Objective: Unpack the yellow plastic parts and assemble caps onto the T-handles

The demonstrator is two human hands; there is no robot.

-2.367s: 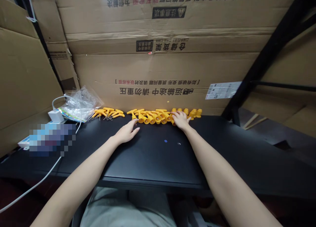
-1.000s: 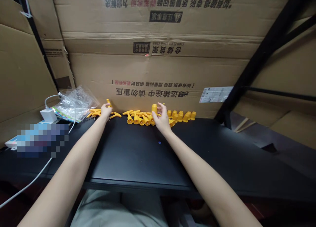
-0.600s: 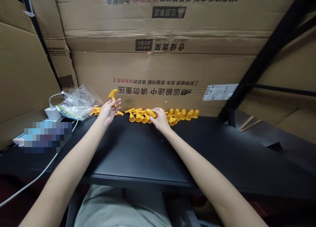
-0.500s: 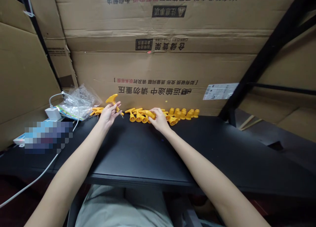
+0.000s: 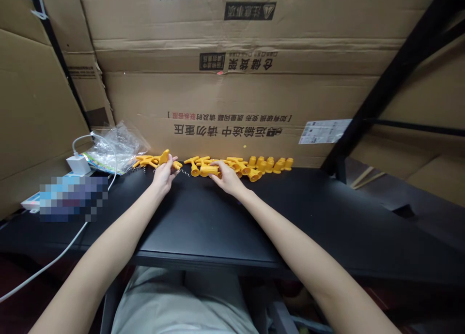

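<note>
My left hand is closed on a yellow T-shaped plastic piece with a small metal spring hanging toward the right. My right hand grips a yellow plastic sleeve, held sideways and pointing left at the T-piece. Both hands hover just above the black table, close to its back edge. Behind them lies a row of several more yellow T-pieces and yellow funnel-like and cap parts along the cardboard wall.
A crumpled clear plastic bag lies at the back left, beside a white charger with a cable trailing off the table's left side. Cardboard boxes wall in the back and left. A black metal frame post slants at right.
My left hand took a T-piece from the left pile, raised it, then lowered it toward the table. My right hand picked a yellow sleeve from the row and brought it left toward the T-piece.
</note>
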